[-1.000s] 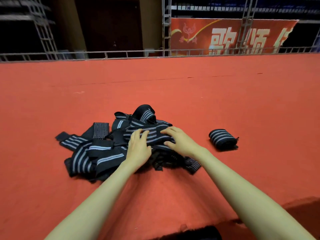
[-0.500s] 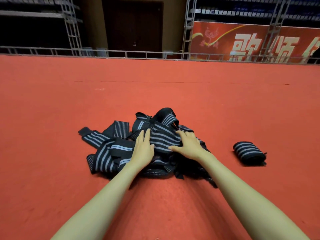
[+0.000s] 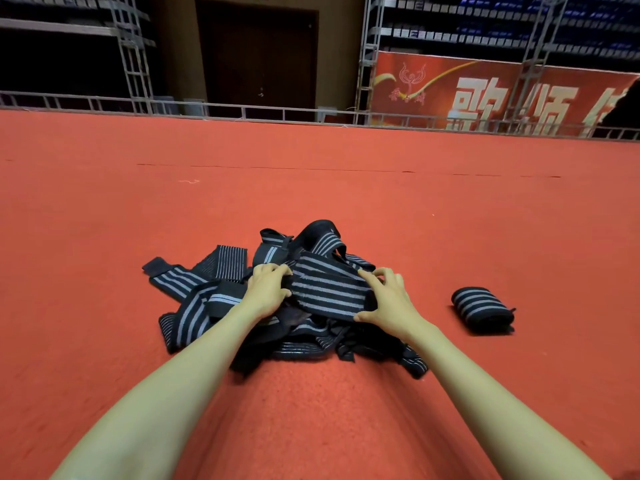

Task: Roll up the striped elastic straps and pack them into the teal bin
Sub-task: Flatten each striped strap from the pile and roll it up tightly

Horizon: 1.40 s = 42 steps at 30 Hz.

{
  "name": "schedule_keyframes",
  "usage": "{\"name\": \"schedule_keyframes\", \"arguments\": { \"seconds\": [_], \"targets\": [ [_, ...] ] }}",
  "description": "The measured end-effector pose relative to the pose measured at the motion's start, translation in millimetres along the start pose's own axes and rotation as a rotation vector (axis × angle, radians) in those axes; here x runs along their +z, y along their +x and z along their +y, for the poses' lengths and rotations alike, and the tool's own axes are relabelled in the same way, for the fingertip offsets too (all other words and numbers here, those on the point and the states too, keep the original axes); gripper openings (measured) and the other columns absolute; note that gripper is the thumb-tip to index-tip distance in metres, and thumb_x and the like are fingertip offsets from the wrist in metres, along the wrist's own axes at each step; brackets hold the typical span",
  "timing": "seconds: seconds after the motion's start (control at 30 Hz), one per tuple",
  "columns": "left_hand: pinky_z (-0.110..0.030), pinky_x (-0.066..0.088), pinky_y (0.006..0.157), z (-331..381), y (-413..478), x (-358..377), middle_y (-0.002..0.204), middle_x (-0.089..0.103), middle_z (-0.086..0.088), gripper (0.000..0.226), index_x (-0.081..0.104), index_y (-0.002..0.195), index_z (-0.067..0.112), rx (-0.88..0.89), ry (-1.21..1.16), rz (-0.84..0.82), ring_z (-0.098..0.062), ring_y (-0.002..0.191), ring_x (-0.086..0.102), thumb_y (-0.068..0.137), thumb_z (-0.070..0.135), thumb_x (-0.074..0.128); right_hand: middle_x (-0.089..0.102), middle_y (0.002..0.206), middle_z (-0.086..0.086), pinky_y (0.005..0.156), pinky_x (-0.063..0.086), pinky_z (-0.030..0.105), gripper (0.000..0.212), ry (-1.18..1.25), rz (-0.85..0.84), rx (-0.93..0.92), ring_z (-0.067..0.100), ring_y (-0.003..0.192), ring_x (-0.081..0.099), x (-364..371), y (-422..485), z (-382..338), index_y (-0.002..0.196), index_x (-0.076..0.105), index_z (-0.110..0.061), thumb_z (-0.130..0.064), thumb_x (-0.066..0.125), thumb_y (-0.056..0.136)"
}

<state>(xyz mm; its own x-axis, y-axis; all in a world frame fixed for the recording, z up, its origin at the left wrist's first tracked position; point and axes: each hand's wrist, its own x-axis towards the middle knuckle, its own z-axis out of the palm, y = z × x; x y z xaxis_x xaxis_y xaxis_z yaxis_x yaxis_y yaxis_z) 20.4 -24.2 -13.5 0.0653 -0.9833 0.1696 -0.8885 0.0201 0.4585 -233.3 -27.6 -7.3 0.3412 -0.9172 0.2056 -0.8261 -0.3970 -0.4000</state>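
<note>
Stripes and long axis of the top strap (image 3: 329, 289) run left to right over the tangled pile (image 3: 194, 317). It is spanned between the hands: its left end is gripped by the curled left hand (image 3: 268, 289), its right end pinched by the right hand (image 3: 389, 299). Both forearms are stretched forward. A rolled strap (image 3: 481, 308) lies apart on red carpet (image 3: 311, 410).

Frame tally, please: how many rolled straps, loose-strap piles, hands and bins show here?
Rolled strap: 1
Pile of loose straps: 1, too tangled to count singly
Hands: 2, left hand and right hand, both gripping the top strap
Bins: 0 in view
Total: 4
</note>
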Motion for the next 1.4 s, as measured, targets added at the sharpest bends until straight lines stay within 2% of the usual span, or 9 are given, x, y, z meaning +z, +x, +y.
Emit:
{"name": "schedule_keyframes", "arguments": {
  "seconds": [0.2,0.4,0.63,0.77,0.87,0.93,1.03,1.23,1.4],
  "targets": [
    [-0.04,0.048,0.078,19,-30,-31,0.079,0.065,-0.005,0.014,0.056,0.082,0.021,0.136,-0.344,0.046,-0.028,0.08,0.061,0.084,0.009,0.063,0.038,0.132,0.0,0.101,0.03,0.034,0.091,-0.003,-0.016,0.072,0.019,0.12,0.026,-4,-9,6,0.148,0.027,-0.025,-0.04,0.077,0.074],
    [-0.027,0.055,0.076,30,-71,-47,0.076,0.064,0.005,0.024,0.06,0.081,0.022,0.131,-0.563,0.14,-0.009,0.072,0.065,0.087,-0.001,0.057,0.045,0.111,-0.004,0.088,0.03,0.031,0.069,0.0,0.122,0.06,0.018,0.11,0.031,-8,-21,-6,0.135,0.044,-0.026,-0.042,0.075,0.075],
    [-0.019,0.046,0.083,13,-130,-36,0.087,0.068,0.008,0.021,0.061,0.082,0.021,0.046,-0.556,0.169,-0.001,0.085,0.062,0.084,0.0,0.061,0.044,0.092,-0.006,0.084,0.033,0.033,0.025,0.086,0.037,-0.081,0.013,0.095,0.032,5,-61,-17,0.08,0.052,-0.024,-0.029,0.077,0.073],
    [-0.022,0.043,0.092,-2,-163,-26,0.095,0.067,0.009,0.009,0.061,0.084,0.027,-0.007,-0.585,0.083,-0.001,0.093,0.059,0.083,0.034,0.067,0.054,0.075,-0.012,0.067,0.039,0.031,0.028,0.19,-0.108,-0.156,0.006,0.069,0.048,7,-91,-37,0.085,0.051,-0.02,-0.04,0.07,0.079],
    [-0.04,0.049,0.093,-7,-175,-19,0.091,0.07,0.0,0.052,0.061,0.08,0.014,-0.15,-0.749,0.086,-0.015,0.092,0.066,0.078,0.065,0.057,0.06,0.075,-0.012,0.07,0.043,0.028,0.049,0.221,-0.201,-0.07,0.004,0.07,0.053,-4,-98,-63,0.086,0.056,-0.027,-0.074,0.048,0.078],
    [-0.041,0.049,0.088,-2,-180,-17,0.08,0.068,-0.003,0.041,0.057,0.074,0.009,-0.2,-0.755,0.127,-0.017,0.082,0.065,0.085,0.048,0.061,0.055,0.068,-0.008,0.067,0.04,0.032,0.056,0.16,-0.217,-0.063,0.01,0.065,0.05,-5,-96,-78,0.073,0.051,-0.021,-0.076,0.04,0.081],
    [-0.032,0.045,0.074,5,-187,-18,0.075,0.064,-0.002,0.012,0.059,0.073,0.013,-0.228,-0.723,0.195,-0.018,0.073,0.057,0.081,0.011,0.067,0.044,0.057,-0.006,0.059,0.03,0.033,0.046,0.082,-0.181,-0.046,0.013,0.059,0.042,1,-95,-91,0.061,0.04,-0.02,-0.053,0.061,0.084],
    [-0.023,0.047,0.069,-2,-204,-29,0.083,0.061,-0.01,0.028,0.057,0.082,0.007,-0.358,-1.093,0.25,-0.018,0.082,0.059,0.075,-0.02,0.06,0.045,0.06,-0.009,0.072,0.036,0.037,0.032,0.207,0.181,0.028,0.018,0.071,0.047,3,-99,-85,0.065,0.041,-0.024,-0.034,0.067,0.083],
    [-0.025,0.042,0.066,-26,-220,-39,0.096,0.058,-0.005,0.034,0.057,0.088,0.011,-0.406,-0.784,0.163,-0.019,0.082,0.055,0.074,-0.021,0.058,0.061,0.08,0.005,0.067,0.03,0.029,0.016,0.41,0.387,0.199,0.022,0.079,0.054,-14,-101,-52,0.084,0.056,-0.01,-0.021,0.067,0.085]
  ]
}}
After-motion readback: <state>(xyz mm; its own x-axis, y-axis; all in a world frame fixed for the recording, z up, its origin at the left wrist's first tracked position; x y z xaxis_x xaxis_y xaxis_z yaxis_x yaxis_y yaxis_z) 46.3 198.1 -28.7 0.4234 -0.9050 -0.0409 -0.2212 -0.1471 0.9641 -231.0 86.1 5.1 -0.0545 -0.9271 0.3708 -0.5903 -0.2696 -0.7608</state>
